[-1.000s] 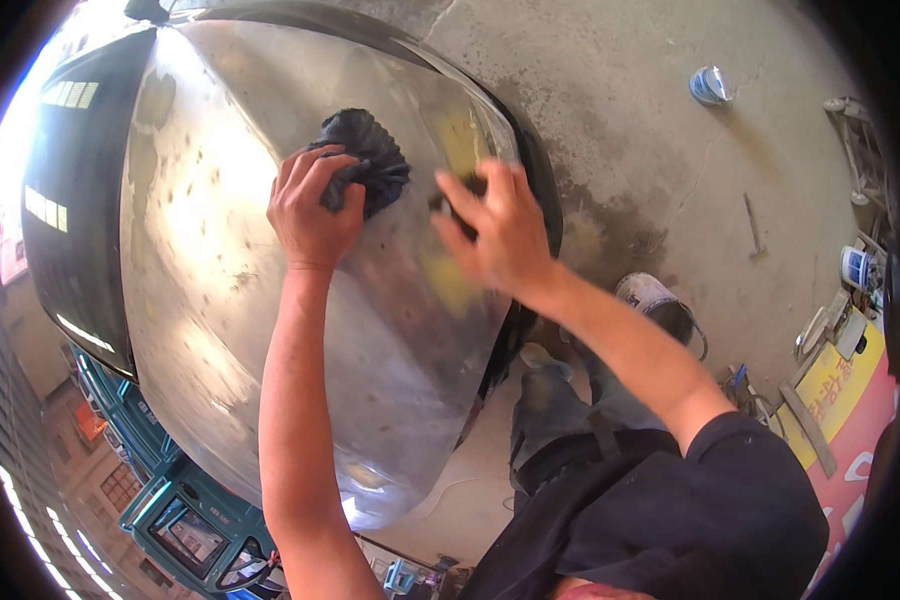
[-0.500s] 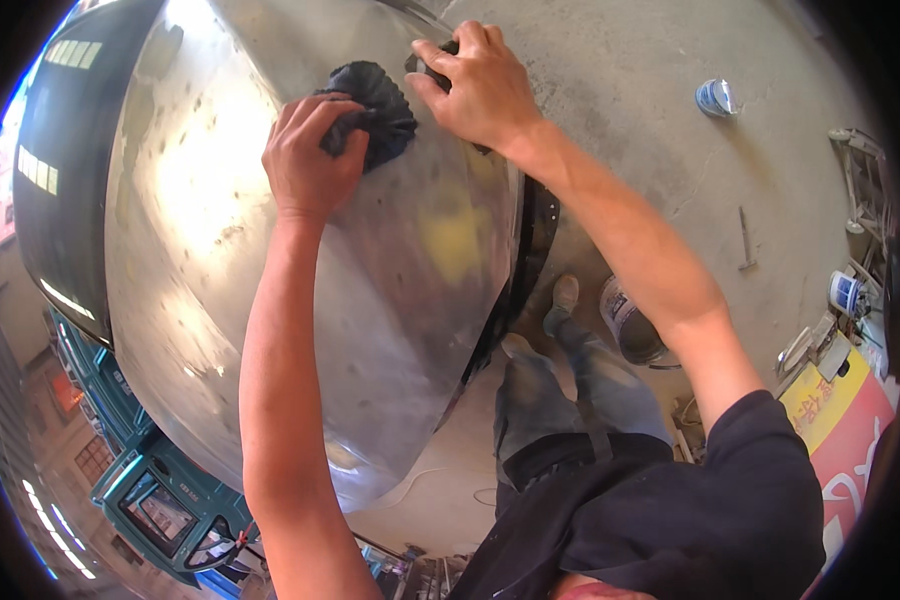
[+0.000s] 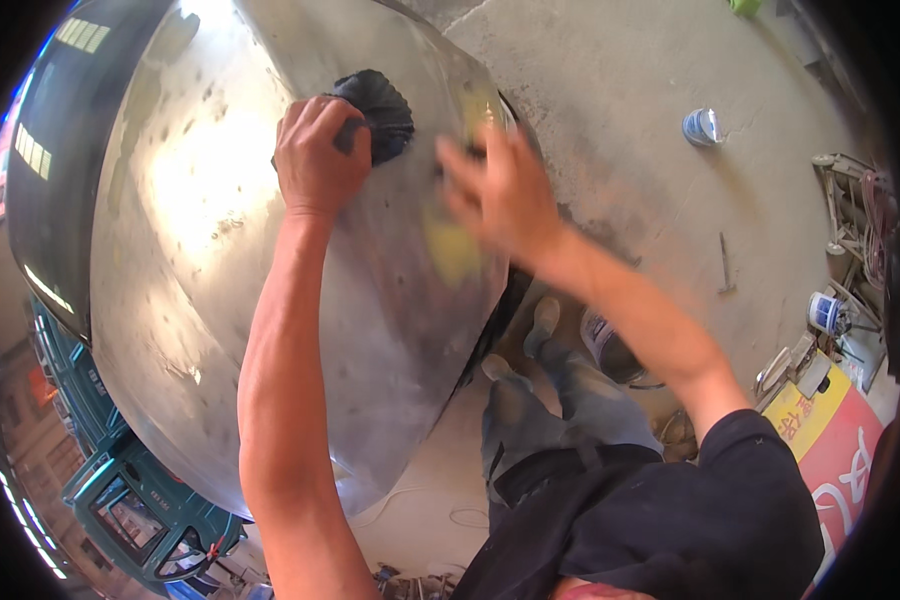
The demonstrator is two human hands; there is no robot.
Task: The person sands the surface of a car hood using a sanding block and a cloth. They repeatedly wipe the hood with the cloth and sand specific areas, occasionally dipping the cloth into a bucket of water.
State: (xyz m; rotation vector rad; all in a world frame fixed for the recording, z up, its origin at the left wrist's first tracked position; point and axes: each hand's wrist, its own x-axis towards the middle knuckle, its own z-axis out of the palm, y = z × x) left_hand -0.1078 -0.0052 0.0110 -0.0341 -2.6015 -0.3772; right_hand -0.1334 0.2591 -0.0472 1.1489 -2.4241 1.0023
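A large curved vehicle panel (image 3: 300, 290), likely a hood, fills the left and middle of the view. Its surface is dull bare grey with small dark spots and a yellow patch. My left hand (image 3: 320, 155) presses a bunched dark cloth (image 3: 378, 115) against it, fingers curled over the cloth's left side. To the right, near the panel's edge, my right hand (image 3: 505, 190) is smeared by motion. A dark pad (image 3: 473, 150) shows partly beneath its fingers; most of it is hidden.
A blue-white can (image 3: 701, 127) and a thin tool (image 3: 725, 263) are on the concrete floor. By my feet is a dark bucket (image 3: 610, 345). Metal parts and a red-yellow board (image 3: 820, 440) lie at right. Teal vehicle doors (image 3: 135, 515) stand lower left.
My right hand has come down toward me along the panel's right edge, over the area near the yellow patch. The left hand keeps the cloth in nearly the same place.
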